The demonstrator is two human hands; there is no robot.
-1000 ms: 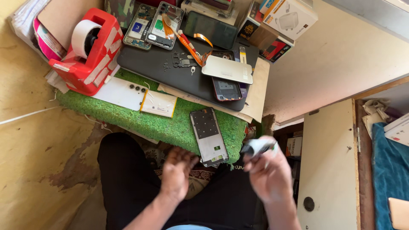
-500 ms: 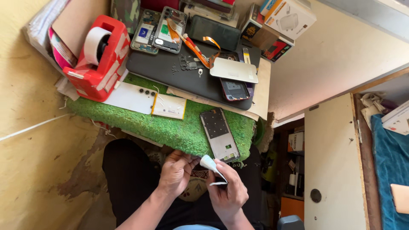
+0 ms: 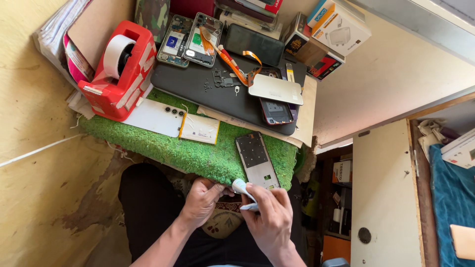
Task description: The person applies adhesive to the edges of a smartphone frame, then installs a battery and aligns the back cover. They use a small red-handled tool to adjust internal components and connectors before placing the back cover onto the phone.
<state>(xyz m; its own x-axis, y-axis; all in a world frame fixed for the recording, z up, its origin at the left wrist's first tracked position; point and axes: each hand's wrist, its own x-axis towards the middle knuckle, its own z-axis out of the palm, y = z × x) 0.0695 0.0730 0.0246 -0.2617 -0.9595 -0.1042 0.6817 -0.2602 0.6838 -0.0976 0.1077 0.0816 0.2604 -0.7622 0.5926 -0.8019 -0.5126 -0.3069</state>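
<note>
Both hands meet over my lap, just below the edge of the green mat [image 3: 193,151]. My right hand [image 3: 269,217] grips a small white tube-shaped object [image 3: 242,189] and my left hand [image 3: 202,200] pinches its upper end. A grey phone frame [image 3: 257,159] lies on the mat directly above the hands. A white phone back cover [image 3: 156,116] and a flat white battery [image 3: 200,128] rest further left on the mat.
A red tape dispenser [image 3: 121,69] stands at the left. A black mat [image 3: 213,91] carries opened phones [image 3: 190,32], an orange tool [image 3: 230,64], small parts and a dark phone [image 3: 276,111]. Boxes [image 3: 329,32] are stacked at the back right. A cabinet door [image 3: 383,193] is at the right.
My right hand came in from the right with the white object and joined my left hand over my lap. The camera view shifted closer to the desk.
</note>
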